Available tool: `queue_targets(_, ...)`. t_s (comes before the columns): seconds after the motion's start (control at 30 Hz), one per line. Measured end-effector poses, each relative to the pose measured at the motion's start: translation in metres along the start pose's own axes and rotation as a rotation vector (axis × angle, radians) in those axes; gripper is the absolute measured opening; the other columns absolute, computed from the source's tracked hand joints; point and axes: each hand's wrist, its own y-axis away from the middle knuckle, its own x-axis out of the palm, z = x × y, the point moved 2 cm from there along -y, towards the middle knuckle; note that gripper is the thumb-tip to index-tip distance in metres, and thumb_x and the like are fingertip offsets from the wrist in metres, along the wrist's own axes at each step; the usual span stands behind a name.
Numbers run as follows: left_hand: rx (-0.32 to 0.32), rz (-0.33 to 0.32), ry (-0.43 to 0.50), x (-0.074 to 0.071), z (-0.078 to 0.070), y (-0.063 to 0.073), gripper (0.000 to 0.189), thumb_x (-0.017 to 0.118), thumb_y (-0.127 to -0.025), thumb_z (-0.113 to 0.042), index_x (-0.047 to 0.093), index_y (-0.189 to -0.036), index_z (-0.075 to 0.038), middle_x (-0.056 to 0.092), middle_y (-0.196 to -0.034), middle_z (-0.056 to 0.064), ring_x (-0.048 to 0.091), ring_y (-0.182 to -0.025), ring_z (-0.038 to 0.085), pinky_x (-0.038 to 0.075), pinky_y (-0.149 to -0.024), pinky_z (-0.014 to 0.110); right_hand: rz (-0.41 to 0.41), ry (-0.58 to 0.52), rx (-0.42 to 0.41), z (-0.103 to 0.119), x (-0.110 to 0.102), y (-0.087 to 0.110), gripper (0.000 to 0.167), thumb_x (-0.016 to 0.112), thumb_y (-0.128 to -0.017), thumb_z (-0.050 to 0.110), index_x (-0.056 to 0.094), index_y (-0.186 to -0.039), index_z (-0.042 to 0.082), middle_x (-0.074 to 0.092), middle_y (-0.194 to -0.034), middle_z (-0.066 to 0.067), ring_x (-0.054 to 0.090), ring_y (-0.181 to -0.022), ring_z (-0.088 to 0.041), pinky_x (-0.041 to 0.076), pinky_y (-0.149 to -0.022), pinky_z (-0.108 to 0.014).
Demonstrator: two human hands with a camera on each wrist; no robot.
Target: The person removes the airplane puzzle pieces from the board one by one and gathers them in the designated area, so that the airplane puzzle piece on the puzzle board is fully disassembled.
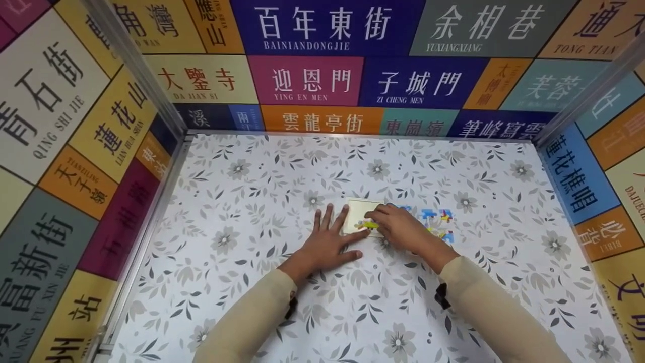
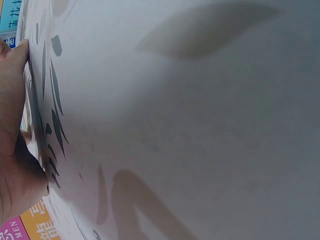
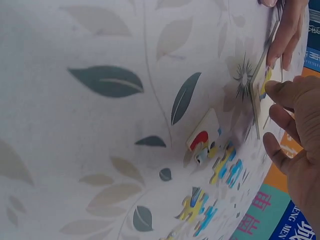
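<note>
A small pale square board [image 1: 357,207] lies flat on the patterned tabletop, between my hands. On it sits a yellow jigsaw piece [image 1: 370,225], showing a little blue in the right wrist view. My right hand [image 1: 401,229] bends over the board's right side and pinches this piece, its thumb and fingers hiding part of it. With fingers spread, my left hand [image 1: 325,247] rests at the board's left and near edges, one fingertip right beside the piece. In the left wrist view only the side of the left hand [image 2: 15,125] shows.
Several loose jigsaw pieces [image 3: 198,205] in blue, yellow and red lie right of the board, partly behind the right hand. One piece with a red patch [image 3: 202,137] is nearest the wrist camera. Sign-covered walls [image 1: 307,80] stand at the back and both sides.
</note>
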Motion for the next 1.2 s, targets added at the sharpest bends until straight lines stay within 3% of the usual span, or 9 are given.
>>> queue_targets(0.27, 0.007, -0.002, 0.000, 0.000, -0.001, 0.000, 0.063, 0.042, -0.111, -0.071, 0.034, -0.171, -0.052, -0.002, -0.187, 0.020, -0.008, -0.168, 0.062, 0.000, -0.133, 0.079, -0.008, 0.002, 0.003, 0.005, 0.007, -0.009, 0.046, 0.073, -0.102, -0.003, 0.068, -0.145, 0.013, 0.071, -0.137, -0.012, 0.069, -0.125, -0.040, 0.058, -0.102, -0.065)
queue_targets(0.4, 0.009, -0.004, 0.002, 0.000, -0.001, 0.000, 0.063, 0.043, -0.111, -0.071, 0.035, -0.171, -0.051, -0.002, -0.187, 0.020, -0.008, -0.168, 0.061, 0.001, -0.133, 0.079, 0.032, -0.011, 0.045, 0.006, 0.007, -0.013, 0.046, 0.072, -0.102, -0.003, 0.069, -0.145, 0.014, 0.070, -0.140, -0.010, 0.065, -0.126, -0.038, 0.057, -0.102, -0.066)
queue_targets(0.67, 0.011, 0.002, -0.009, 0.002, -0.001, 0.000, 0.061, 0.040, -0.112, -0.072, 0.032, -0.170, -0.057, -0.005, -0.187, 0.021, -0.011, -0.167, 0.062, -0.002, -0.132, 0.080, 0.126, 0.019, 0.100, 0.007, 0.007, -0.020, 0.047, 0.075, -0.102, 0.001, 0.072, -0.146, 0.018, 0.063, -0.131, -0.009, 0.055, -0.116, -0.030, 0.049, -0.094, -0.057)
queue_targets(0.83, 0.003, 0.007, -0.010, 0.001, 0.000, 0.000, 0.060, 0.040, -0.112, -0.072, 0.031, -0.170, -0.058, -0.004, -0.187, 0.020, -0.010, -0.168, 0.061, 0.000, -0.132, 0.080, 0.170, 0.019, 0.105, 0.008, 0.009, -0.024, 0.053, 0.071, -0.102, -0.005, 0.070, -0.148, 0.019, 0.060, -0.138, -0.010, 0.053, -0.121, -0.030, 0.047, -0.098, -0.057)
queue_targets(0.97, -0.002, 0.014, -0.006, 0.001, 0.000, -0.001, 0.060, 0.039, -0.112, -0.072, 0.031, -0.170, -0.058, -0.005, -0.187, 0.020, -0.011, -0.168, 0.061, -0.001, -0.133, 0.079, 0.172, 0.010, 0.103, 0.009, 0.010, -0.026, 0.052, 0.067, -0.102, -0.008, 0.071, -0.146, 0.019, 0.061, -0.136, -0.010, 0.052, -0.118, -0.029, 0.044, -0.095, -0.055)
queue_targets(1.2, 0.002, 0.014, -0.010, 0.000, -0.001, -0.001, 0.060, 0.039, -0.112, -0.073, 0.032, -0.169, -0.059, -0.005, -0.187, 0.020, -0.011, -0.168, 0.062, -0.001, -0.133, 0.079, 0.157, 0.016, 0.091, 0.010, 0.010, -0.027, 0.059, 0.070, -0.092, -0.016, 0.071, -0.139, 0.018, 0.061, -0.129, -0.010, 0.050, -0.113, -0.028, 0.043, -0.092, -0.053)
